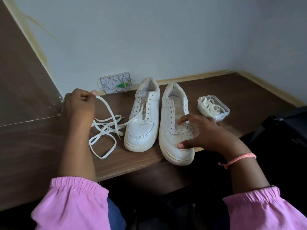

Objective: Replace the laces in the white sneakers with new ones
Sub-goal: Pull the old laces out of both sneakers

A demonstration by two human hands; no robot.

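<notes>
Two white sneakers stand side by side on a brown wooden shelf point(232, 97), toes toward me. The left sneaker point(142, 123) has one lace strand still running across its lowest eyelets. The right sneaker point(174, 130) has bare eyelets. My left hand point(78, 107) is shut on a white lace point(106, 128), which trails in loose loops on the shelf beside the left sneaker. My right hand point(199, 130) rests on the right sneaker, fingers spread over the tongue and thumb on the toe. A clear plastic box point(213, 107) at the right holds coiled white laces.
A grey plastic plate with wires and a green part point(116, 82) leans against the wall behind the shoes. A brown panel point(25, 80) rises at the left. A dark bag point(285, 127) sits at the right edge. The right sneaker's toe overhangs the shelf's front edge.
</notes>
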